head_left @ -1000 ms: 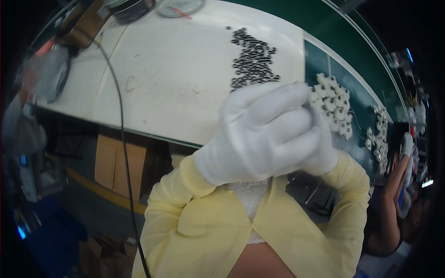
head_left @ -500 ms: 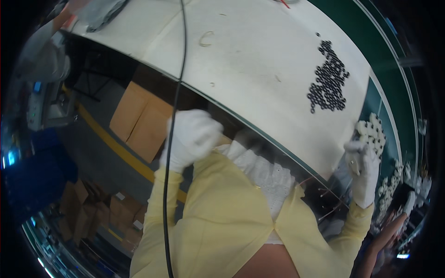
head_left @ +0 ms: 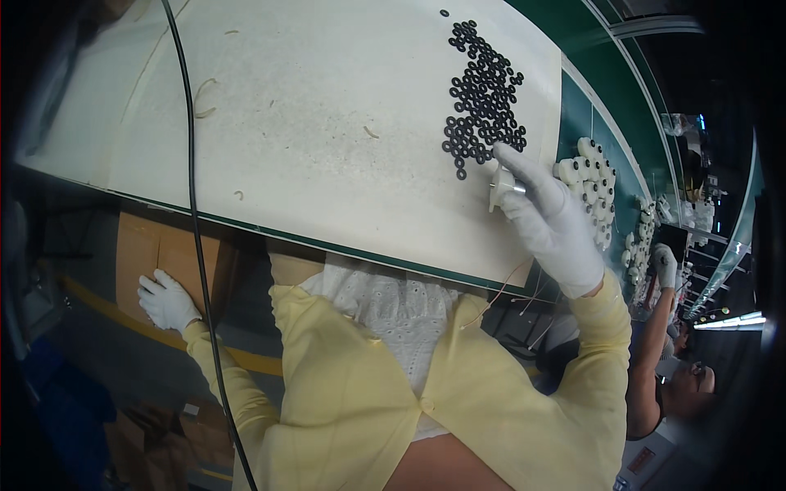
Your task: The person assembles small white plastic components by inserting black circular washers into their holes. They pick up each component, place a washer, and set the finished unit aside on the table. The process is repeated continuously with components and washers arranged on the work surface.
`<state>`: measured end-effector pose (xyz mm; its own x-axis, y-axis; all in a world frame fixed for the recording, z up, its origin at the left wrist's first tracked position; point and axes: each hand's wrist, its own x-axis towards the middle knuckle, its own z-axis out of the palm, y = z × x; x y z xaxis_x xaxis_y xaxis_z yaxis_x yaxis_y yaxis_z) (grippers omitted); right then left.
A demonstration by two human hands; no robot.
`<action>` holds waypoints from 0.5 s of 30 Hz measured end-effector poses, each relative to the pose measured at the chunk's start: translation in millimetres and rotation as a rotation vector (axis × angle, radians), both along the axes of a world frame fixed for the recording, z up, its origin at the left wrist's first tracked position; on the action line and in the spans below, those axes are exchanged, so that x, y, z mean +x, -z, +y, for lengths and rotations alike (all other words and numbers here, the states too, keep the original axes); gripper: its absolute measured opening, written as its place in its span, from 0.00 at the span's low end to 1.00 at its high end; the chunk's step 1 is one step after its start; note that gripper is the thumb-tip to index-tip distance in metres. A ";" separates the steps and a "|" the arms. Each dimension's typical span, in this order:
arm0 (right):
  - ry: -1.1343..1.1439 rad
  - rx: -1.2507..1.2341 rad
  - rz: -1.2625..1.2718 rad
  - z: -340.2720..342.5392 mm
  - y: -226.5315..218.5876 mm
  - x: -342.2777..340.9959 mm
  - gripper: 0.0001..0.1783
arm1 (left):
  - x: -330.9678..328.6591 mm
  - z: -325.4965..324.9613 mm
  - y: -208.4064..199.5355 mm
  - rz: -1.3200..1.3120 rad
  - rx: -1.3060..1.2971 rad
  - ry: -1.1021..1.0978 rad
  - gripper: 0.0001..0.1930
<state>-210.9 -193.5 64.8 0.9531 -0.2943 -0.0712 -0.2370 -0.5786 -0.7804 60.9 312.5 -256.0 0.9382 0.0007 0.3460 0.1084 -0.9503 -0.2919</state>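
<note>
My right hand [head_left: 557, 229], in a white glove, pinches a small white disc-shaped part [head_left: 502, 188] with a shiny silver section. It is above the white table top, at the near end of a spread of small black rings [head_left: 487, 94]; the forefinger reaches toward the closest rings. My left hand [head_left: 169, 301], also gloved, is low at the left beside the table. Its fingers are spread over a brown cardboard box [head_left: 137, 258], and nothing shows in them. Right of my right hand is a cluster of white parts with black centres [head_left: 591, 184].
A black cable [head_left: 193, 164] hangs across the left of the view. The white table [head_left: 311, 155] has a green front edge, with thin wires [head_left: 528, 307] near its right corner. More white parts [head_left: 639, 254] lie farther right, near a co-worker's gloved hand [head_left: 665, 266].
My left hand has moved left and down from near my body to the cardboard box. My right hand has come forward over the table toward the black rings. The view has turned to the right.
</note>
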 end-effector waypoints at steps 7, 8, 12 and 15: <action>-0.048 -0.080 0.117 0.4 -10.4 14.5 0.26 | 13.1 6.4 5.9 -0.062 0.024 0.101 0.26; -0.038 -0.082 0.146 0.7 -12.2 16.0 0.25 | 17.2 5.6 6.3 -0.057 0.018 0.102 0.26; 0.035 -0.050 0.215 7.1 -17.8 23.6 0.22 | 38.2 -5.8 -0.3 0.001 -0.017 0.098 0.26; 0.210 0.150 0.181 11.3 -8.9 21.1 0.19 | 59.3 -14.2 5.3 -0.015 -0.051 0.138 0.26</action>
<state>-189.8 -182.2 73.8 0.8404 -0.4568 -0.2915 -0.4819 -0.3841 -0.7876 120.3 298.4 -261.3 0.9252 -0.1097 0.3632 -0.0201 -0.9701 -0.2418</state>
